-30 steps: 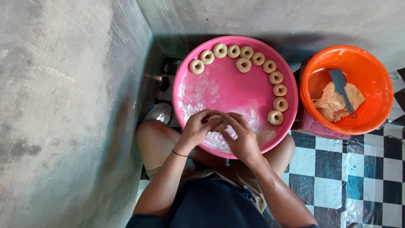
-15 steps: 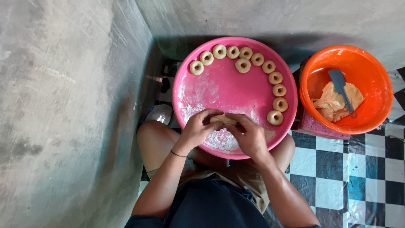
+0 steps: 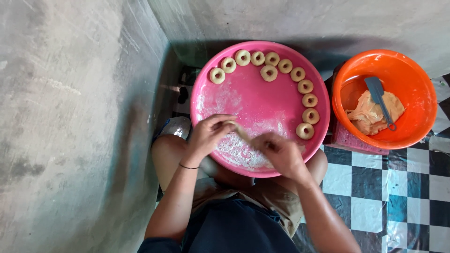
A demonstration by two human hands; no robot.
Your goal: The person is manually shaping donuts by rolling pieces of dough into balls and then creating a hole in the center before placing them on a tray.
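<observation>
- A thin pale strip of rolled dough [image 3: 242, 133] is stretched between the two hands, over the floured patch at about 6 o'clock on the round pink plastic tray [image 3: 248, 100].
- The left hand [image 3: 207, 134] pinches one end of the strip between thumb and fingers; the right hand [image 3: 279, 151] pinches the other end, fingers curled, slightly blurred.
- Done so far, judging by the tray: eleven small pale dough rings [image 3: 305, 86] lie along the rim from about 10 o'clock round to 4 o'clock, one of them set just inside the row near 12 o'clock.
- Left, as I judge it: the strip is not yet closed into a ring, the tray rim from 4 to 10 o'clock carries none, and a lump of beige dough [image 3: 371, 111] sits in the round orange plastic bowl [image 3: 412, 70] at 3 o'clock of the tray, with a blue-grey spatula [image 3: 378, 94] lying on it.
- Against the earlier frames: the hands were then close together over a short piece; now they are drawn apart and the strip is longer. The ring count is unchanged.
</observation>
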